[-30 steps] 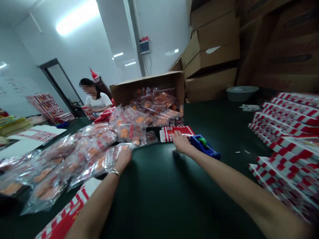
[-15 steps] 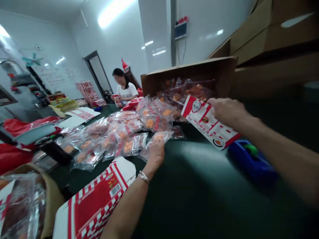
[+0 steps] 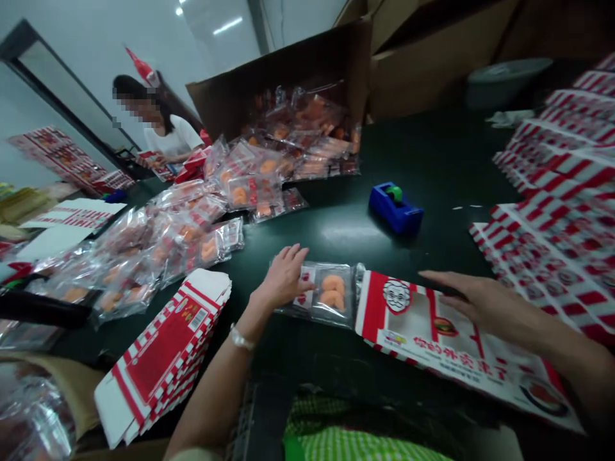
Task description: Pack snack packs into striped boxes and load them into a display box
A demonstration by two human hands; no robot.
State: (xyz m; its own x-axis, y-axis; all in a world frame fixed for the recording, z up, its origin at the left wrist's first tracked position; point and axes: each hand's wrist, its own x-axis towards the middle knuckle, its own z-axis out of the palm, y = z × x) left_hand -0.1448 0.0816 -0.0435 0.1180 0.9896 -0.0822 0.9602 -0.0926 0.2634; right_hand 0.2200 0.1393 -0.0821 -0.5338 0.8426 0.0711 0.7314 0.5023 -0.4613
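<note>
Under right hand (image 3: 480,298), cartoon-face red-white carton (image 3: 408,326)

On the desk (image 3: 432,160), a sealed pouch (image 3: 331,294) lies just left of a flattened carton (image 3: 432,333). Beyond them sits a tape dispenser (image 3: 394,208), with carton stacks (image 3: 557,211) to the right and an open cardboard box (image 3: 283,83) at the far side.

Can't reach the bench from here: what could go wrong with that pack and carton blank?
The clear pack under the left hand butts against the carton blank, so it could slide out of line. The blank's lower end, past the right hand, seems near the edge of the bench and might tip off.
</note>
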